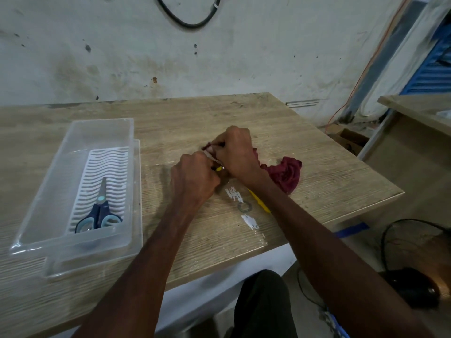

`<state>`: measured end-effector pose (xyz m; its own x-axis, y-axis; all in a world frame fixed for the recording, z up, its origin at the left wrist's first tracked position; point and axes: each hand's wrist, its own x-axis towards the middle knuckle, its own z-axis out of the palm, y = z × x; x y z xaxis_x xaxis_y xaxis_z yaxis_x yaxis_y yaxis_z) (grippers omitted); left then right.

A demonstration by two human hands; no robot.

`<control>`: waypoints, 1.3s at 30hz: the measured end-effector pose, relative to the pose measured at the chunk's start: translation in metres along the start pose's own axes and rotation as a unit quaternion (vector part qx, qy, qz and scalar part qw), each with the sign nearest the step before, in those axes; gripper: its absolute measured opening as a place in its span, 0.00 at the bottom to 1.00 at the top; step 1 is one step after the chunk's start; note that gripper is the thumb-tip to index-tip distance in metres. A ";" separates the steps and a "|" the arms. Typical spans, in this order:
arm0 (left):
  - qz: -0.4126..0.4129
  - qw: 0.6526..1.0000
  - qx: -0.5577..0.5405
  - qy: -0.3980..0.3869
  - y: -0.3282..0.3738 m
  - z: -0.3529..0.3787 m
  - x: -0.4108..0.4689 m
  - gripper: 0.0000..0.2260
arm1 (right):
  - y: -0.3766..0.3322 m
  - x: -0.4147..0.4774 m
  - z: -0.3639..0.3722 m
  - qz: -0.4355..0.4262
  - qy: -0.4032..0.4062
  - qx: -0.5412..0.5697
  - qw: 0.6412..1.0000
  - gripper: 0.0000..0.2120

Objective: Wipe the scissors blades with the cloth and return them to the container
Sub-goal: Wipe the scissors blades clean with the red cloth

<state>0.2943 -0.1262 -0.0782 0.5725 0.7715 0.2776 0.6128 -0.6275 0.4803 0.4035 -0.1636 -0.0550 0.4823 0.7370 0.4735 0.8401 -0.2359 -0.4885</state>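
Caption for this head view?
Left hand grips yellow scissors, right hand rubs maroon cloth on blade; blue scissors lie in container.

Wood-grain table [219,113], small metal ring [239,207] near its front edge, black cable [189,25] loop on the stained wall [97,45].

One camera sits on the person's head. It looks forward and down, close over the counter [244,118], with the wall [244,57] at the back.

A pale wood-grain bench [244,113] carries a clear plastic container [48,191] at left, a crumpled maroon cloth [285,174] at right, and a small metal ring [244,206] beside a yellow object [260,202].
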 end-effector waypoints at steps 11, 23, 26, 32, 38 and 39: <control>-0.015 0.995 -0.094 -0.007 0.005 -0.009 -0.003 0.19 | 0.021 -0.014 -0.025 0.020 -0.080 0.076 0.994 0.07; -0.011 0.997 -0.077 0.013 0.001 -0.005 -0.002 0.23 | 0.010 0.013 -0.014 0.025 -0.060 0.050 0.997 0.09; -0.017 0.996 -0.086 0.010 0.000 -0.003 -0.001 0.22 | 0.018 0.001 -0.021 -0.004 -0.076 0.001 0.997 0.09; 0.000 0.999 -0.033 -0.016 -0.001 -0.003 0.000 0.27 | 0.010 0.018 -0.008 0.081 -0.030 0.117 0.989 0.10; -0.018 0.997 -0.078 -0.017 -0.001 -0.004 0.001 0.25 | 0.007 0.027 -0.002 0.084 -0.048 0.105 0.990 0.11; -0.018 0.996 -0.088 -0.020 0.000 -0.004 0.001 0.24 | 0.010 0.025 -0.008 0.082 -0.063 0.091 0.990 0.11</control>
<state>0.2925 -0.1245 -0.0746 0.5753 0.7862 0.2258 0.5299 -0.5685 0.6294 0.4261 -0.1529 -0.0422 0.5646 0.7737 0.2875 0.6885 -0.2493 -0.6811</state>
